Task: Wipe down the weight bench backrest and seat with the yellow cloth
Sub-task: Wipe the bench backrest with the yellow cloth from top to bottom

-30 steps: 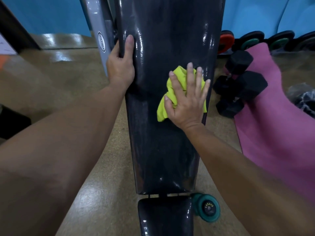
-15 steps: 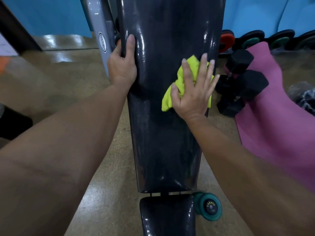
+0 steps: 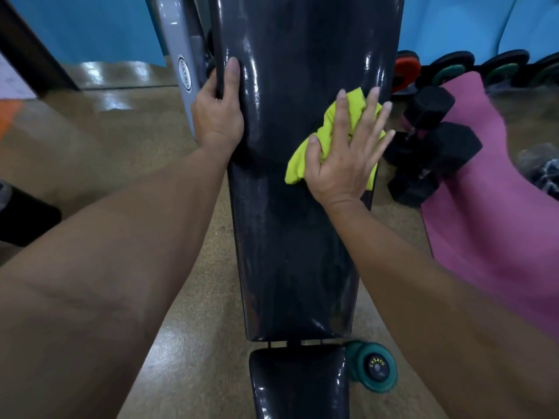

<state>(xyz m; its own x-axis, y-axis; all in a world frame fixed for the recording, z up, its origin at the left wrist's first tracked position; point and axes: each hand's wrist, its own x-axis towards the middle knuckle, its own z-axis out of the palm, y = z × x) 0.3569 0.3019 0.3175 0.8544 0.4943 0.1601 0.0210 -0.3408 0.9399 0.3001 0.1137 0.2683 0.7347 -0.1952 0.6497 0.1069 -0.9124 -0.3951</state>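
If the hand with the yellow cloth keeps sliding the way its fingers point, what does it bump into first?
Probably nothing soon: the right hand points up the shiny black backrest, which runs on out of view.

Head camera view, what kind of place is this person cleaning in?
Most likely a gym or home workout room. A padded black weight bench backrest fills the middle, black hex dumbbells lie on the floor beside a pink exercise mat, and round weights line the blue wall.
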